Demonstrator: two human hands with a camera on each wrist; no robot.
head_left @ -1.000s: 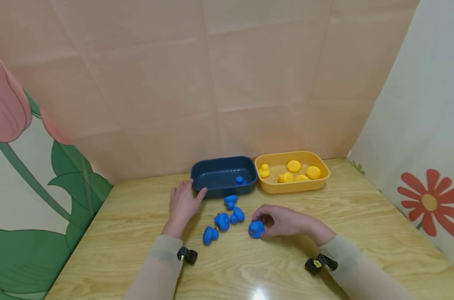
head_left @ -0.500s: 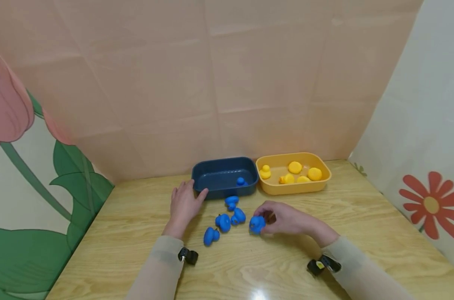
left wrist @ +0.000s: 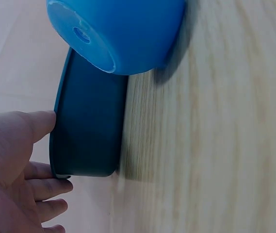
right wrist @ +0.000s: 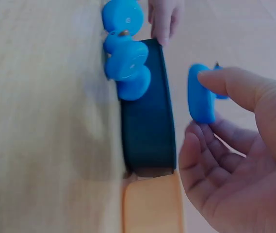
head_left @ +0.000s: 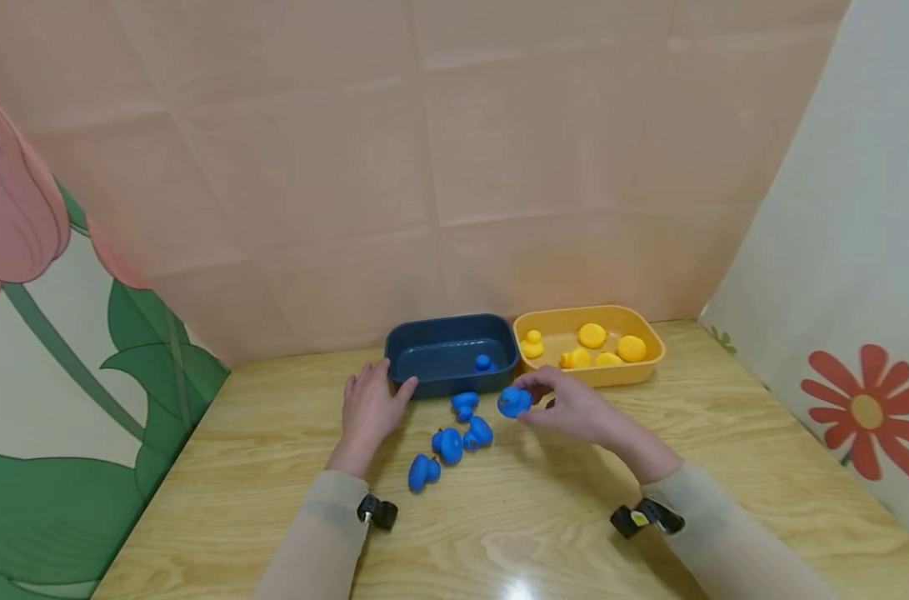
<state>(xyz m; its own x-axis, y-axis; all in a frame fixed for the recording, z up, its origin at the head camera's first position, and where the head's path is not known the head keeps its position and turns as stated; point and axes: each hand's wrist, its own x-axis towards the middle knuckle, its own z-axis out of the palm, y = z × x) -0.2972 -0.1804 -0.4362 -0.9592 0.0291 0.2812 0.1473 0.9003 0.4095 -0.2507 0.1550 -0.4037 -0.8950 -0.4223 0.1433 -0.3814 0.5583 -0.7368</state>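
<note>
**Head view: blue duck held just before the blue tray**

Head view shows us our right hand [head_left: 570, 408] pinching a blue duck [head_left: 512, 402] between thumb and fingertips, lifted off the wooden table [head_left: 724, 467]. The duck hangs just in front of the near right corner of the dark blue tray [head_left: 439, 350], close to where that tray meets the yellow tray [head_left: 649, 354]. From the right wrist view the duck [right wrist: 202, 94] shows edge-on, its long axis running roughly up and down the picture, parallel to the tray's wall [right wrist: 147, 111]; its flat underside seems to face the tray, though we cannot tell which way its beak points.

Our left hand [head_left: 367, 408] lies flat with relaxed fingers, the thumb tip touching the near left wall of the dark blue tray; the left wrist view shows that thumb against the rim [left wrist: 62, 126].

One small blue duck [head_left: 483, 362] sits inside the dark blue tray. Four more blue ducks lie on the table between our hands: one [head_left: 464, 403] just before the tray, two [head_left: 447, 443] [head_left: 478, 432] side by side, and one [head_left: 421, 472] nearest us. Yellow ducks [head_left: 591, 335] rest in the yellow tray.
</note>
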